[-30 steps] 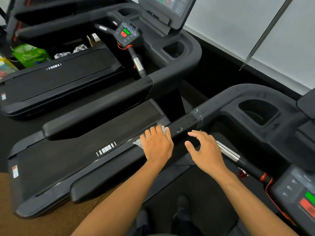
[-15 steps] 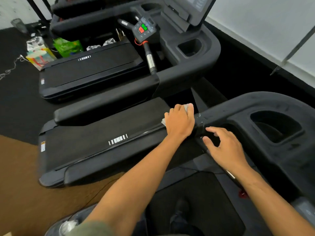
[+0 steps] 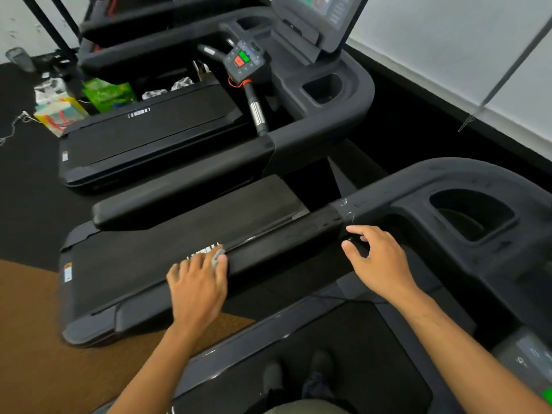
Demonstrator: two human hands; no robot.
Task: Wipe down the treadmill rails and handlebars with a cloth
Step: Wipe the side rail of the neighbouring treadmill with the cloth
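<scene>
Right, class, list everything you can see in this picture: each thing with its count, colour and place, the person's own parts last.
treadmills: at least three, black, side by side
handrail: one, black, left side of the near treadmill
cloth: one, grey, on the handrail
control pad: one clear, black with red and green buttons, next treadmill
console screen: one, dark, top
cup holders: two, black, console arms
green bag: one, floor, far left
carton: one, yellow and white, beside the bag
shoes: two, dark, near belt
left hand: presses the cloth
right hand: empty, by the handrail's console end
</scene>
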